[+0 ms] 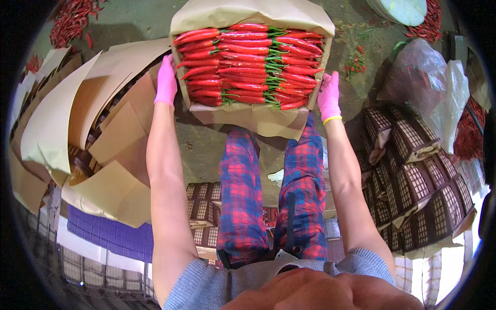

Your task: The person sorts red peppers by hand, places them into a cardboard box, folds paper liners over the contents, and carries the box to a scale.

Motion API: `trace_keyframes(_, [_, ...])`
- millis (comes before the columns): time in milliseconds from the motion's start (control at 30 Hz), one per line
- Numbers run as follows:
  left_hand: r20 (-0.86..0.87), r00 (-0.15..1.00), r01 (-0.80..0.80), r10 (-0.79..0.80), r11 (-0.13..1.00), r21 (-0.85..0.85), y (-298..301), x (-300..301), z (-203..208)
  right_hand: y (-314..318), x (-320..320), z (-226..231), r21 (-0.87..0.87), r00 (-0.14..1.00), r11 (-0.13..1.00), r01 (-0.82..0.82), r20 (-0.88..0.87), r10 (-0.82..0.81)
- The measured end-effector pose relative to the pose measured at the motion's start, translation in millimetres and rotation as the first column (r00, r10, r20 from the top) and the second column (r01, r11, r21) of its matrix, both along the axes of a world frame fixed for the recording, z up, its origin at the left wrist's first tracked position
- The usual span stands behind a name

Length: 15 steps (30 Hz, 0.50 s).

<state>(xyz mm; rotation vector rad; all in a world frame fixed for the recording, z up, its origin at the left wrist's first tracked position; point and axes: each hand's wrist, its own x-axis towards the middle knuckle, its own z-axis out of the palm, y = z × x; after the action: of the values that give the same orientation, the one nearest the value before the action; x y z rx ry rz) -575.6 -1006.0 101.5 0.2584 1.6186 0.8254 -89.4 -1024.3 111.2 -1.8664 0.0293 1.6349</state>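
Observation:
Out in front of me is a box lined with brown paper [253, 120], packed with neat rows of long red chili peppers [243, 67]. Their green stems meet mostly in a band right of the middle. My left hand [166, 82], in a pink glove, grips the box's left side. On the right side is my right hand [329, 97], in a pink glove with a yellow cuff, its fingers partly hidden against the wall. Paper flaps stick out at the far and near edges, and the paper hides most of the box itself.
Open paper-lined crates [57, 113] stand at the left, above a purple grid-patterned block [108, 232]. Brown lattice crates [429, 191] are stacked at the right, beside a clear plastic bag [418, 77]. Loose chilies [72, 26] lie on the floor at the far left.

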Motion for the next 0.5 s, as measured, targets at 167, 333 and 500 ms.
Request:
trace_keyframes(167, [-0.042,0.994,-0.101,0.099,0.992,-0.073,-25.3,78.0,42.2,7.5,30.8,-14.2,-0.021,0.981,0.985,-0.174,0.089,0.175])
trace_keyframes(333, [-0.12,0.965,-0.232,0.233,0.972,0.02,-52.7,53.9,45.3,7.7,30.3,20.1,0.111,0.995,0.989,-0.101,0.035,0.098])
trace_keyframes(500, [-0.169,0.982,0.062,-0.088,0.987,-0.15,-45.7,95.7,188.2,-22.6,83.7,161.0,0.098,0.654,0.77,-0.631,0.6,0.46])
